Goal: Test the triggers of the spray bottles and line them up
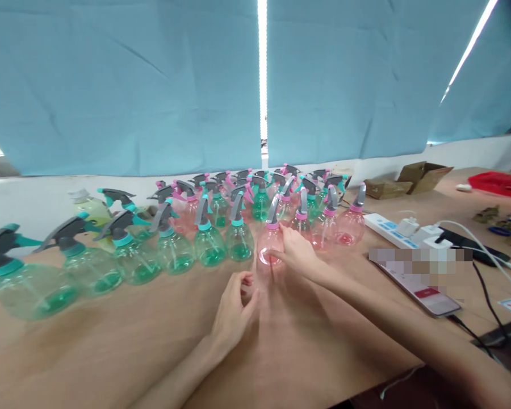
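My right hand (pixel 297 253) is wrapped around the right side of a clear pink spray bottle (pixel 268 243), which stands upright on the table with its grey trigger head and pink collar on top. My left hand (pixel 233 309) rests just above the table, in front of the bottles, its fingers loosely curled and thumb apart, holding nothing. Left of the held bottle runs a front row of several green spray bottles, the nearest one (pixel 239 244) with a turquoise collar. To the right, more pink spray bottles (pixel 325 230) stand in line.
Behind the front row are more pink and green bottles (pixel 260 201). A white power strip (pixel 389 230) with chargers and cables lies at right, beside a phone (pixel 417 284). Cardboard boxes (pixel 423 177) and a red tray (pixel 500 184) sit farther back. Blue sheeting (pixel 153 85) hangs behind.
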The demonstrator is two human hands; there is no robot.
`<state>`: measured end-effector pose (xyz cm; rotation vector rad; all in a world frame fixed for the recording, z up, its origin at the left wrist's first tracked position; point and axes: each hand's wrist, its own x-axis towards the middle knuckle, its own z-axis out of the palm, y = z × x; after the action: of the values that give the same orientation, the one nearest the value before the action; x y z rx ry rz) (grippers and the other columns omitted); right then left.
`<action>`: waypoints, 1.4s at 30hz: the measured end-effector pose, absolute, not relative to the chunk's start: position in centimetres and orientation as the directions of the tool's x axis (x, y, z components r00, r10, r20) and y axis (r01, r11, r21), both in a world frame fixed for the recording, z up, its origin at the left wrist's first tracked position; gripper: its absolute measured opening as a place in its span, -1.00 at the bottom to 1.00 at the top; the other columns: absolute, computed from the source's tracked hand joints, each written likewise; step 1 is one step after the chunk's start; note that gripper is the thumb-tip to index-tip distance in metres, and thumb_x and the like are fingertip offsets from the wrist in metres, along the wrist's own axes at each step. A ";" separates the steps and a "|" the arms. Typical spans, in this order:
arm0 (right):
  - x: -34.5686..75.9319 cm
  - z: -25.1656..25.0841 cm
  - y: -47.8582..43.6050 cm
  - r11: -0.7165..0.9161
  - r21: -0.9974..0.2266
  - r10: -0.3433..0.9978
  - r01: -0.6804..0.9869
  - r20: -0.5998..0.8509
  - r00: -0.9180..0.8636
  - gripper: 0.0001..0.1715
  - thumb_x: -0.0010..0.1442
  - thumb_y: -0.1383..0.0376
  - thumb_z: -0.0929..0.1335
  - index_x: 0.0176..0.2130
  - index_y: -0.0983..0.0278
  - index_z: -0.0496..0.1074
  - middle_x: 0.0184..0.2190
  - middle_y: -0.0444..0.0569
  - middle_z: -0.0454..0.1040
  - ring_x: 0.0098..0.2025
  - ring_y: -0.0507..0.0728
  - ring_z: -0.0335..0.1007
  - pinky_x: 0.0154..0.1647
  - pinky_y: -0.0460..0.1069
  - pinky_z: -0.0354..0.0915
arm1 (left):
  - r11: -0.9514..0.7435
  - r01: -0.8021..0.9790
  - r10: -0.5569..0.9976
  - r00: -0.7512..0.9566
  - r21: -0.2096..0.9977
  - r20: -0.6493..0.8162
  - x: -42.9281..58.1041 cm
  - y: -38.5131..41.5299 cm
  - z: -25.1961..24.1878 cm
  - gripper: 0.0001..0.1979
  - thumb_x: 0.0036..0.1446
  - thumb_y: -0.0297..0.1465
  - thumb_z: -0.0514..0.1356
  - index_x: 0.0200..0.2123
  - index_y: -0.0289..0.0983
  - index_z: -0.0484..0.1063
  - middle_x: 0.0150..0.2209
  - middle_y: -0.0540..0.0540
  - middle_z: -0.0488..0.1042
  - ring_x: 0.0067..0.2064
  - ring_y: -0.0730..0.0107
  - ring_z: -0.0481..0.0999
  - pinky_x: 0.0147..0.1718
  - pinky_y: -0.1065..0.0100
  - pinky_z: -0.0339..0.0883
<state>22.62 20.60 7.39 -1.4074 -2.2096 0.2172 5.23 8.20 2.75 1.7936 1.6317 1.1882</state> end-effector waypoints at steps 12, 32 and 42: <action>20.9 8.1 20.2 0.360 -0.233 0.899 0.904 0.346 -0.268 -0.22 0.21 0.08 0.38 0.25 0.35 0.09 -0.03 0.21 0.40 0.05 0.32 0.26 -0.15 0.09 0.33 | -0.194 0.588 0.965 -0.027 0.785 0.259 5.4 8.2 3.2 -0.84 0.20 -0.39 0.07 -0.14 -0.20 0.33 -0.24 -0.02 0.44 -0.31 0.38 0.47 -0.30 0.32 0.35; 26.1 5.3 15.3 0.479 -0.447 0.861 0.755 0.407 -0.305 -0.32 0.23 0.14 0.32 0.25 0.30 0.15 0.11 0.22 0.33 0.13 0.36 0.30 -0.04 0.21 0.35 | -0.141 0.631 0.976 -0.042 0.763 0.215 5.6 8.3 3.8 -0.84 0.21 -0.32 0.07 -0.21 -0.23 0.39 -0.30 -0.05 0.51 -0.35 0.32 0.50 -0.31 0.30 0.38; 29.2 5.1 15.5 0.498 -0.612 0.861 0.615 0.264 -0.435 -0.70 0.27 0.21 0.32 -0.05 0.32 0.42 -0.25 0.06 0.56 -0.24 0.17 0.49 -0.25 0.03 0.33 | -0.186 0.605 0.973 0.007 0.774 0.229 7.2 10.7 4.1 -0.81 0.21 -0.24 0.11 -0.22 -0.22 0.40 -0.35 -0.02 0.54 -0.38 0.30 0.53 -0.32 0.30 0.39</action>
<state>29.19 15.48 5.06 -1.2077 -2.1920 0.5857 7.17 10.69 4.08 1.8279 1.6177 1.0499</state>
